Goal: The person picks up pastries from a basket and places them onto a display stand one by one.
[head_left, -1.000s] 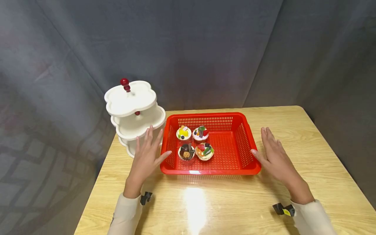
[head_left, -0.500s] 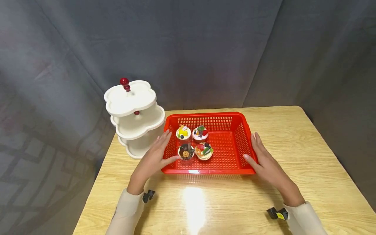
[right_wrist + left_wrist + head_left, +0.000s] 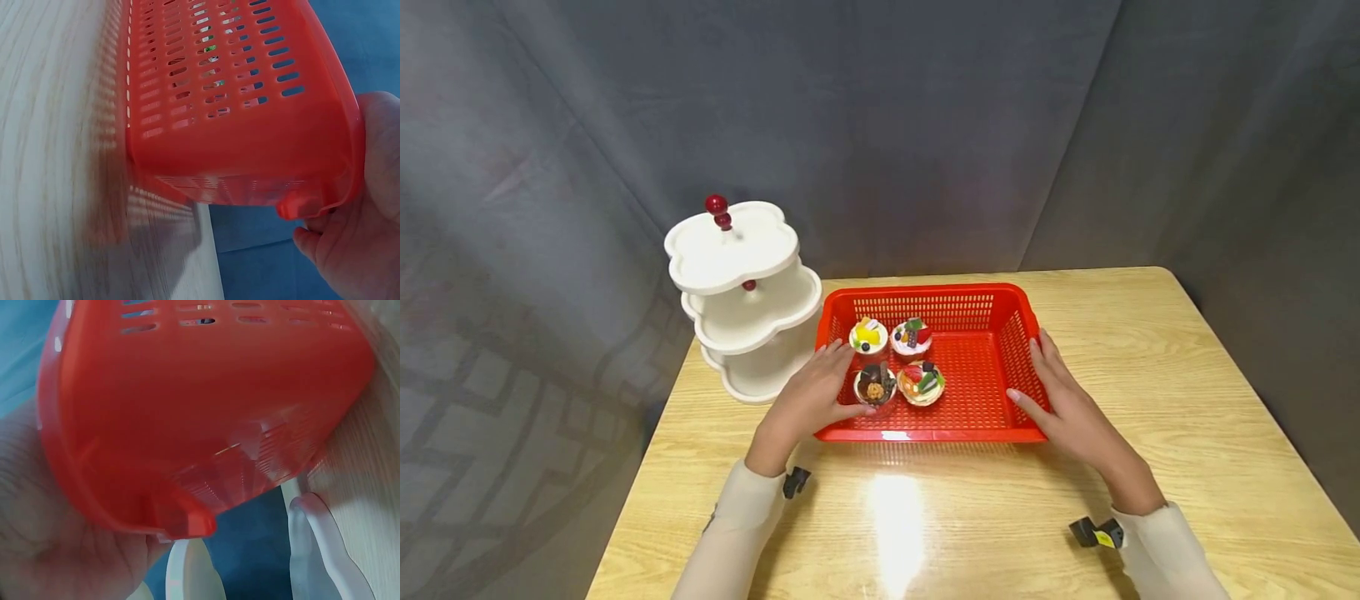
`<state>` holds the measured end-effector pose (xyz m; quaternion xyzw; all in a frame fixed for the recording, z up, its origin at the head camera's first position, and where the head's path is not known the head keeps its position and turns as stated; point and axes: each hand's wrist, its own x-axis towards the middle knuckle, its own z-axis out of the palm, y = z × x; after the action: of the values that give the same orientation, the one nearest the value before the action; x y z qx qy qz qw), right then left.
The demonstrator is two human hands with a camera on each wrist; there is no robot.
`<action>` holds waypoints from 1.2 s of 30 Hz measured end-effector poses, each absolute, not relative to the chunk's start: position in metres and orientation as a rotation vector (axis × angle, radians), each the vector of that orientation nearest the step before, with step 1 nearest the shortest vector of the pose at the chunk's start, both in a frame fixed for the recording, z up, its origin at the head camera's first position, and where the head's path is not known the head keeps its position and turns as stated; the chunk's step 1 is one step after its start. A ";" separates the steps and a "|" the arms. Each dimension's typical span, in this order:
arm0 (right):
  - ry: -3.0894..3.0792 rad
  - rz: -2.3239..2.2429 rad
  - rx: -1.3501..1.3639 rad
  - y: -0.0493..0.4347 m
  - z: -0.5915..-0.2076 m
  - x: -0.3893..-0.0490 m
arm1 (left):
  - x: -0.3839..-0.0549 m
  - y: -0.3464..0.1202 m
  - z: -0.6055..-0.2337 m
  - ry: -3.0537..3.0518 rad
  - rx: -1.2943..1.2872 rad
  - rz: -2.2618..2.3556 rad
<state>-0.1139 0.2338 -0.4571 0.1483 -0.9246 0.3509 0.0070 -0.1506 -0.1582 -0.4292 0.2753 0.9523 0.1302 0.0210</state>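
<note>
A red perforated plastic basket (image 3: 962,435) sits on the wooden table. Several cupcakes with fruit, cream or chocolate toppings are grouped in its left half, among them a chocolate one (image 3: 876,383) and a yellow-topped one (image 3: 868,335). My left hand (image 3: 812,396) is at the basket's left rim, its thumb reaching over the inside near the chocolate cupcake. At the right rim, my right hand (image 3: 1071,408) has its thumb over the inside and its fairly straight fingers along the outer side. Both wrist views show the palms close against the rim; the basket partly hides the fingers.
A white three-tier stand (image 3: 752,321) with scalloped trays and a red knob (image 3: 717,204) stands left of the basket, close to my left hand. Grey curtains (image 3: 880,142) hang behind the table (image 3: 1150,333).
Both hands have moved inward from beside the basket to its left and right rims, thumbs now over the inside. The basket, cupcakes and stand stay in place.
</note>
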 end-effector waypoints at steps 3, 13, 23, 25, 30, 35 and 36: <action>-2.900 1.079 0.453 0.233 -0.457 -0.114 | -0.155 -0.155 -0.432 2.958 0.874 0.326; -2.894 1.067 0.460 0.233 -0.458 -0.115 | -0.164 -0.152 -0.434 2.962 0.906 0.214; -2.883 1.069 0.464 0.234 -0.461 -0.116 | -0.168 -0.148 -0.436 2.983 0.935 0.169; -2.883 1.071 0.463 0.234 -0.462 -0.116 | -0.168 -0.147 -0.436 2.985 0.934 0.159; -2.886 1.074 0.463 0.234 -0.462 -0.115 | -0.168 -0.144 -0.437 2.990 0.954 0.120; -2.884 1.071 0.461 0.235 -0.463 -0.116 | -0.168 -0.141 -0.440 2.994 0.946 0.077; -2.885 1.069 0.460 0.235 -0.463 -0.116 | -0.169 -0.141 -0.441 2.995 0.937 0.073</action>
<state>-0.1159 0.2349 -0.4631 0.1479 -0.9273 0.3436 0.0152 -0.1685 -0.1409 -0.4409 0.2986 0.9541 0.0233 0.0011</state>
